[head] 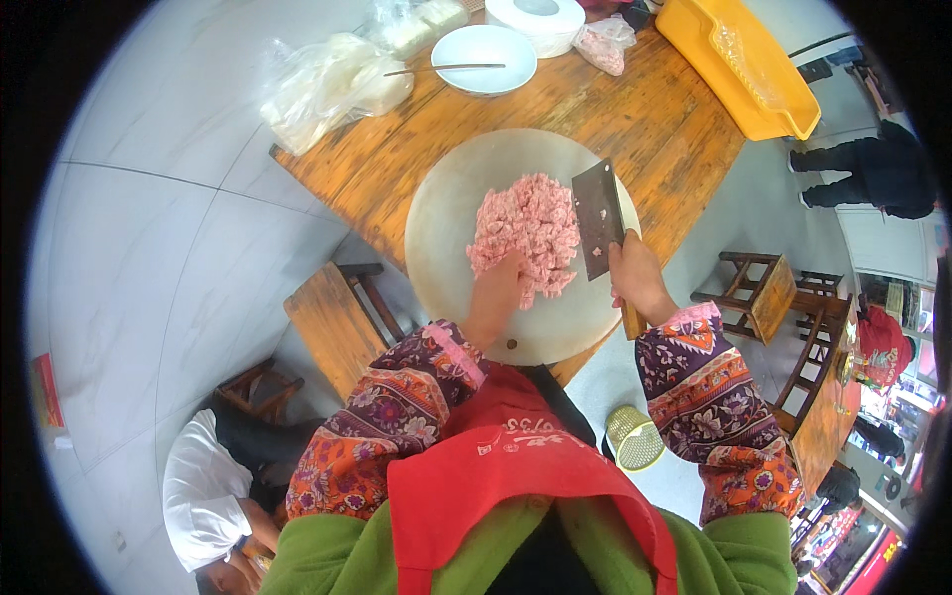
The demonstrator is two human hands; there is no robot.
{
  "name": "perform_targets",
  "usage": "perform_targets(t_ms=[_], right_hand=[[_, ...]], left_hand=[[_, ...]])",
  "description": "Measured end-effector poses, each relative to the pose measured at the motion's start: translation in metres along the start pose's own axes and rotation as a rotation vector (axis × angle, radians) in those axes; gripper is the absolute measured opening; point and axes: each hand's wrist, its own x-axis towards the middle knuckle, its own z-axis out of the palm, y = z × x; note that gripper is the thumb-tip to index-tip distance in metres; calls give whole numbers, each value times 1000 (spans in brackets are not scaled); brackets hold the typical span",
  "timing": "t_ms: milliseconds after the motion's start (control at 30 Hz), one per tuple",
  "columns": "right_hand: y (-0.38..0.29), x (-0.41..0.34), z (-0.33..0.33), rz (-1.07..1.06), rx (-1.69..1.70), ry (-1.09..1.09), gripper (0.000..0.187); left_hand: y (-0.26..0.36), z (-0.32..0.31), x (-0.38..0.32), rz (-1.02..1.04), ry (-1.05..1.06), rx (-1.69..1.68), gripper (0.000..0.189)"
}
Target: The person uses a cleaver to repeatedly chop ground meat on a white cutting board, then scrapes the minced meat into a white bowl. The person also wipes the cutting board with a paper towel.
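A mound of minced raw meat [529, 223] lies near the middle of a round, pale cutting board [446, 186]. My left hand [497, 294] is at the near left edge of the meat, fingers touching it; whether they grip any is hidden. In my right hand [641, 275] is the wooden handle of a cleaver [597, 216]. Its broad dark blade is tilted on the right side of the board, just beside the mound, with a few meat scraps stuck to it.
The board rests on a wooden table [357, 178]. Beyond it are plastic bags [335, 89], a white bowl [483, 56] with chopsticks across it, a large paper roll [537, 30], a bag of meat [604, 44] and a yellow bin [736, 67]. A person [204, 491] sits at left; stools [766, 297] stand right.
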Motion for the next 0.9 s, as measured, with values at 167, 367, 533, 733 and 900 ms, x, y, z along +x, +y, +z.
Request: perform_targets(t_ms=[167,367,533,733,900], right_hand=[[10,4,11,154,34,-9,26],[24,18,87,0,-146,402,27],[23,33,88,27,-164,412,27],[-18,6,20,158,9,300,31],[-31,24,24,180,-39,225,29]], left_hand=[[31,-9,29,247,37,166,21],[19,-42,54,365,-9,161,8],[22,-74,80,530,64,162,8],[31,-71,128,602,9,215,21],[15,-43,135,561,-49,358,38]])
